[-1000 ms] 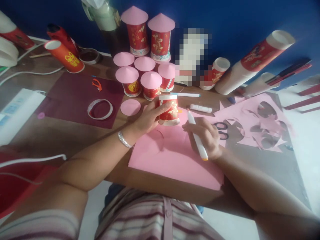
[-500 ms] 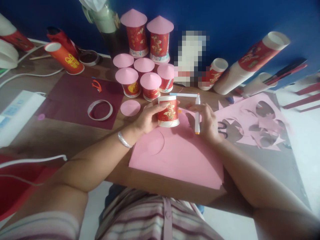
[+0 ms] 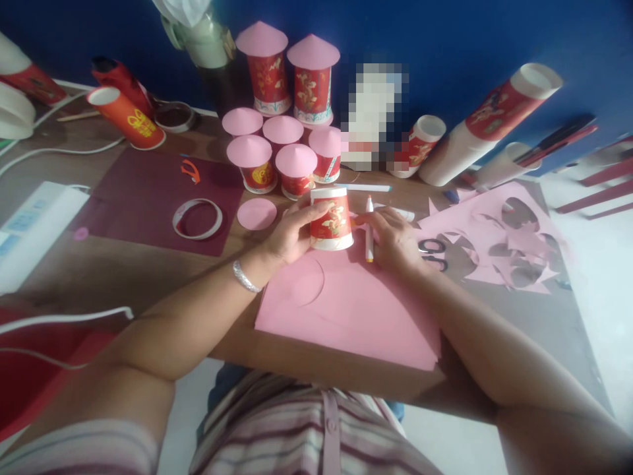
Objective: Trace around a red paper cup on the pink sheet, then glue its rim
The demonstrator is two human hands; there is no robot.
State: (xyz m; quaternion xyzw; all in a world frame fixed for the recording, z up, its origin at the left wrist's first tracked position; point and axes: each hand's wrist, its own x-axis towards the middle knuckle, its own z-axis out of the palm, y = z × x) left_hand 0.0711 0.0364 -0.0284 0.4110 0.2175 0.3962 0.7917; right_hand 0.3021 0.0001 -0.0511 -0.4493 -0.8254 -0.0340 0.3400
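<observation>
My left hand (image 3: 291,231) grips a red paper cup (image 3: 331,221) with a gold pattern and white bands, its narrower end up. The thumb lies across its front, and the other fingers are hidden behind it. Close by on the right, my right hand (image 3: 393,237) is closed on a white marker (image 3: 369,231) held upright, with orange at its lower end. Its fingertips are near the cup's right side, by a small orange bit; whether they touch the cup I cannot tell. Below both hands lies pink paper (image 3: 356,310) with a round outline on it.
Several red cups with pink cone tops (image 3: 295,161) stand behind the hands. A pink disc (image 3: 256,214) and a white paper ring (image 3: 198,219) lie left. Cut pink scraps (image 3: 494,224) and scissors handles (image 3: 435,254) are right. Tall stacked cups (image 3: 487,125) lean at the back.
My right hand has moved left with the marker, closer to the cup. The left hand still holds the cup in almost the same place.
</observation>
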